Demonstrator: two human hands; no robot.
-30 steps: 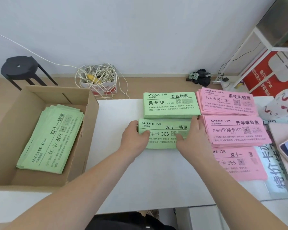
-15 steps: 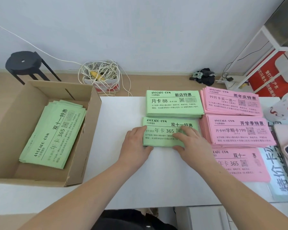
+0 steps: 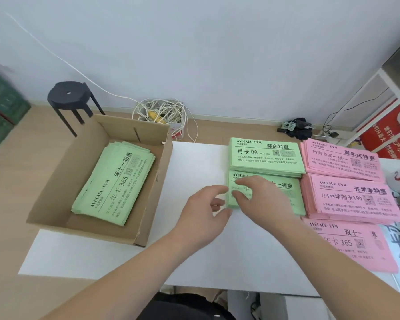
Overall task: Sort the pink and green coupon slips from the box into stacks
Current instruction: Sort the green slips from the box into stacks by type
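Observation:
A cardboard box (image 3: 153,199) at the table's left holds a fanned pile of green slips (image 3: 113,181). Right of it lie two green stacks: a far one (image 3: 266,155) and a near one (image 3: 289,195). Beside these lie three pink stacks, far (image 3: 342,158), middle (image 3: 353,197) and near (image 3: 349,245). My right hand (image 3: 263,197) rests on the near green stack, fingers bent over its left end. My left hand (image 3: 201,213) hovers just left of that stack with loosely curled fingers, holding nothing.
The white table (image 3: 194,162) has bare surface between box and stacks. On the floor behind are a black stool (image 3: 69,98), a coil of white cable (image 3: 162,112) and dark cloth (image 3: 298,128). A white shelf frame (image 3: 379,100) with red signs stands at right.
My left hand has come off the near green stack and drawn back to the left. My right hand slid left across the stack's top. The view swung left.

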